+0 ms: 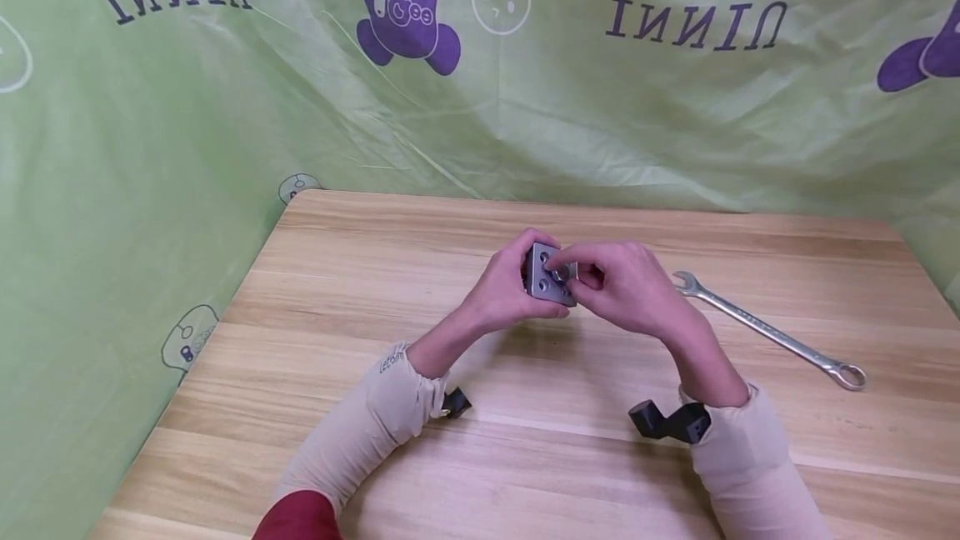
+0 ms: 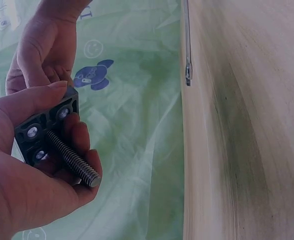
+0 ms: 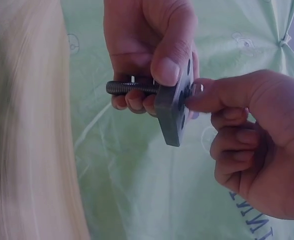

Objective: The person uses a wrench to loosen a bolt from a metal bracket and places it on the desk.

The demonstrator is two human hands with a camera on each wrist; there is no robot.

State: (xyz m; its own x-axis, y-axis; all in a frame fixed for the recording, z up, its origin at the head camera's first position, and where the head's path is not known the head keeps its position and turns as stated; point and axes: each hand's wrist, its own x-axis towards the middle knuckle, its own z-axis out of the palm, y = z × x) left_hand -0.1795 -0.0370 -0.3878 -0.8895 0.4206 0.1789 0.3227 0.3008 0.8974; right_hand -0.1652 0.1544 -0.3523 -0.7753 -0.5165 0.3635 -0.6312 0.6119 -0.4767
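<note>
My left hand (image 1: 504,286) grips a grey square plate (image 1: 537,273) by its edges, holding it up above the table. The plate has a round hole near each visible corner. A threaded bolt (image 2: 73,159) passes through its middle, and the long shank sticks out of the back past my left fingers. On the front face, my right hand (image 1: 626,286) pinches the bolt head (image 1: 562,273) between thumb and forefinger; its other fingers are curled in. In the right wrist view, the plate (image 3: 173,112) stands edge-on between both hands.
A combination wrench (image 1: 765,327) lies slantwise on the wooden table (image 1: 337,273), right of my right hand. Behind the table hangs a green printed cloth (image 1: 562,132). Black camera mounts (image 1: 667,422) stick out from the beige sleeves (image 1: 367,415).
</note>
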